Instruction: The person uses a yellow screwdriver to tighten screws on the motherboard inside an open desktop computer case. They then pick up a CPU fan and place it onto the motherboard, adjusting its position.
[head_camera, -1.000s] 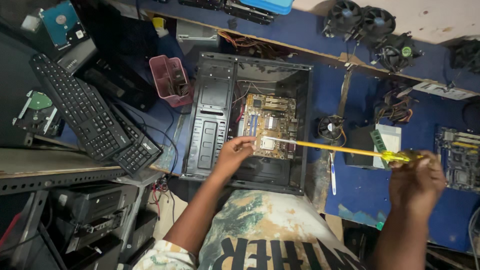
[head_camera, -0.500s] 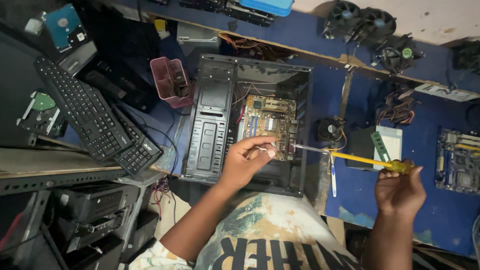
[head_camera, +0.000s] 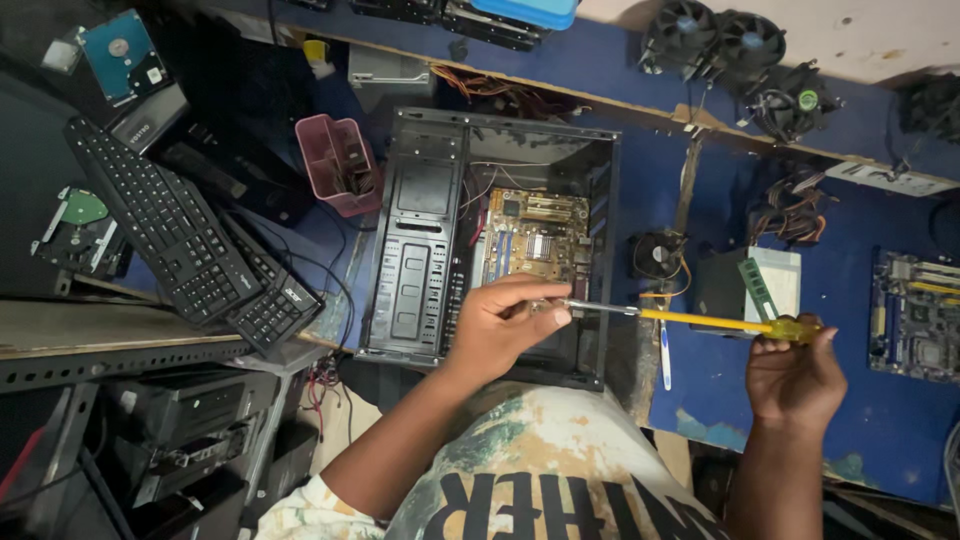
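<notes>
Centre frame: left hand (head_camera: 500, 325) pinches the metal tip of a long yellow screwdriver (head_camera: 690, 319) over the open PC case (head_camera: 400, 250); right hand (head_camera: 795, 375), lower right, fingers wrapped on the handle. Likely risk: the tip slips off and gouges the motherboard (head_camera: 535, 240), since the long shaft wobbles.

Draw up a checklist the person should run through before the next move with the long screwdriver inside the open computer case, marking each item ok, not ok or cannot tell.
1. Right hand grips the yellow handle of the long yellow-shafted screwdriver: ok.
2. Left hand fingers steady the metal tip: ok.
3. Tip seated in a screw: cannot tell, hidden by fingers.
4. Black open computer case lies flat, side panel off: ok.
5. Green-and-tan motherboard reachable, no tool lying on it: ok.
6. Power disconnected: cannot tell.
</notes>
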